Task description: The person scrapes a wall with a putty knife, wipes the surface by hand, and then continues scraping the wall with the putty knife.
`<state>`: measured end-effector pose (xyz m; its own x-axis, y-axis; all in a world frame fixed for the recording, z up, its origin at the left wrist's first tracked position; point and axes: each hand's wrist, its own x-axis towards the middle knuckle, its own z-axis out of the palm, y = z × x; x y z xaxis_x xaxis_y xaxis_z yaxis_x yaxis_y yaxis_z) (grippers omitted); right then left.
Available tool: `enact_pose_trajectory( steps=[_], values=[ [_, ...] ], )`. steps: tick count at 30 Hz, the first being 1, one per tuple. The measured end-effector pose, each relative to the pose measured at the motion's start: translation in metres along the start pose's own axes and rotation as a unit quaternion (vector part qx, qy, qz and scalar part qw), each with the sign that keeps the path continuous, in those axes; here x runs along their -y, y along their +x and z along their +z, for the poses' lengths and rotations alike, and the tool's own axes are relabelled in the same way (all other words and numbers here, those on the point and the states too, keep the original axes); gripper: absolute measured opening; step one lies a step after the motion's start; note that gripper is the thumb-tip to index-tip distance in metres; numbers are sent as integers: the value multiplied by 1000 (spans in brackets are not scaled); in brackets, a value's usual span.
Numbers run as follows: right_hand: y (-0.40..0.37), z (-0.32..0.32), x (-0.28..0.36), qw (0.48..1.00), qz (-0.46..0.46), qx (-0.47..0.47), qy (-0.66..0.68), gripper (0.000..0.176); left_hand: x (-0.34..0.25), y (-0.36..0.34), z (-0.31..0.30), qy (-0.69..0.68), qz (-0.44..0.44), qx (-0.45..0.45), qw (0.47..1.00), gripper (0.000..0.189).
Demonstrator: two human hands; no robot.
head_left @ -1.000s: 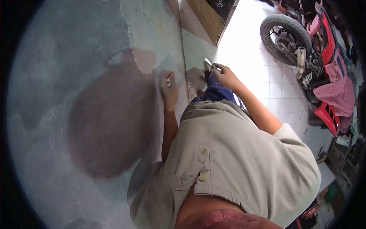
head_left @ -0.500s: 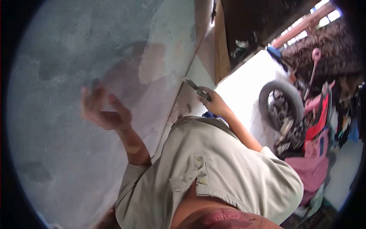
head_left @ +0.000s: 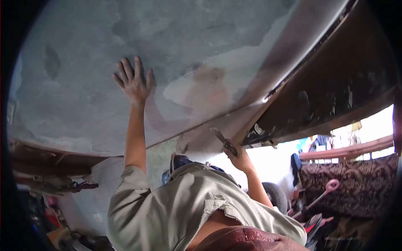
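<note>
**Left hand.** The left hand [head_left: 134, 83] lies palm-flat against the wall [head_left: 83, 50], with the arm extended straight up from the shirt [head_left: 180, 205]. The fingers [head_left: 127, 69] are spread wide and point toward 12 o'clock. It holds nothing. The flat, splayed contact suggests the hand is bracing the body against the surface.

**Right hand.** The right hand [head_left: 238, 155] sits at about 4 o'clock from the left hand, well apart from it. Its fingers are curled tightly around the handle of a scraper [head_left: 221, 137]. The blade projects from the fist toward 10 o'clock, and its tip is close to the lower edge of the wall. Whether the blade touches the surface cannot be determined. The closed grip with the blade leading is consistent with a tool held ready for work.

**Surface.** The wall is grey-green and mottled. A pale patch [head_left: 201, 90] with a reddish centre lies at 3 o'clock from the left hand and at 11 o'clock from the scraper, between the two hands.

**Surroundings.**
- A dark wooden frame [head_left: 335, 88] runs along the wall's edge at 2 o'clock.
- A wheel [head_left: 274, 194] stands at 4 o'clock from the right hand.
- A patterned cloth [head_left: 347, 184] lies beyond the wheel.
- A tiled floor [head_left: 96, 184] shows at 7 o'clock.
</note>
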<state>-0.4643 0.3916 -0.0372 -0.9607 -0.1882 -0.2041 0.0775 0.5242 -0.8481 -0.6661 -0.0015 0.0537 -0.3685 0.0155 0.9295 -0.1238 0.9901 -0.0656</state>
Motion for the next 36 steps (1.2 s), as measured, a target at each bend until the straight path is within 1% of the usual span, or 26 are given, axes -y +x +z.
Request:
enact_pose_trajectory(
  steps=[3, 5, 7, 8, 9, 11, 13, 15, 16, 17, 18, 19, 20, 21, 23, 24, 25, 27, 28, 29, 30, 31, 32, 33, 34, 36],
  values=[
    [8, -4, 17, 998, -20, -16, 55, 45, 5, 37, -20, -18, -14, -22, 1000, 60],
    [15, -3, 19, 996, -39, -22, 80, 46, 3, 96, -32, 2, -19, -64, 998, 59],
    [18, 2, 17, 994, -40, -25, 103, 45, -3, 159, -47, -16, 14, -132, 991, 61],
    [19, 2, 20, 994, -38, -20, 98, 45, -10, 184, -54, -13, 8, -128, 992, 61],
    [20, 1, 23, 995, -24, -2, 98, 46, -20, 204, -60, -21, 8, -156, 987, 60],
    [24, -2, 29, 996, -18, 22, 88, 48, -33, 212, -65, -19, 0, -189, 982, 60],
    [27, -3, 34, 995, 3, 51, 87, 48, -31, 211, -79, 2, -28, -55, 998, 72],
    [32, -3, 36, 994, -18, 71, 84, 47, -26, 206, -77, 13, -37, -37, 999, 74],
    [34, -1, 38, 995, -30, 51, 85, 46, -24, 204, -77, 0, -29, -24, 999, 74],
    [36, 0, 41, 995, -38, 30, 87, 46, -21, 201, -76, -15, -22, -8, 1000, 75],
    [38, -2, 47, 995, -35, 36, 83, 45, -17, 195, -74, -5, -30, -6, 1000, 75],
    [41, -1, 50, 995, -34, 48, 75, 45, -13, 189, -69, -25, -10, 2, 1000, 74],
    [42, -1, 53, 994, -87, 31, 61, 45, -9, 177, -64, -48, 9, 15, 999, 74],
    [40, -2, 54, 990, -136, 15, 47, 45, -7, 159, -57, -46, -3, 26, 999, 74],
    [38, -6, 60, 994, -98, 41, 28, 45, -5, 104, -41, -20, 28, -20, 999, 61],
    [36, -7, 60, 996, -69, 58, 17, 46, -6, 66, -35, -36, 22, 7, 999, 63],
    [34, -7, 57, 996, -55, 77, 4, 46, -6, 19, -28, -17, 26, 80, 996, 65],
    [29, -4, 50, 993, -92, 50, 61, 42, -6, -89, -31, -13, 24, 231, 973, 67],
    [24, -4, 47, 990, -93, 59, 83, 43, -9, -153, -44, -27, 19, 305, 952, 67],
    [17, -5, 47, 991, -85, 73, 76, 43, -4, -239, -55, -100, -43, 407, 907, 69],
    [11, -6, 50, 993, -56, 79, 67, 44, -13, -307, -81, -77, -162, 652, 737, 70],
    [4, -8, 51, 994, -24, 86, 57, 46, -23, -353, -121, -100, -359, 740, 560, 76],
    [0, -9, 50, 995, 10, 93, 39, 48, -19, -474, -139, -261, -374, 715, 530, 88],
    [-5, -10, 45, 994, 20, 107, 30, 48, -33, -630, -149, -189, -614, 683, 348, 90],
    [-8, -11, 39, 993, 30, 110, 17, 48, -44, -656, -168, -186, -624, 682, 334, 90],
    [-12, -14, 33, 992, 36, 118, -5, 48, -76, -691, -239, -216, -655, 666, 285, 89]
  ],
)
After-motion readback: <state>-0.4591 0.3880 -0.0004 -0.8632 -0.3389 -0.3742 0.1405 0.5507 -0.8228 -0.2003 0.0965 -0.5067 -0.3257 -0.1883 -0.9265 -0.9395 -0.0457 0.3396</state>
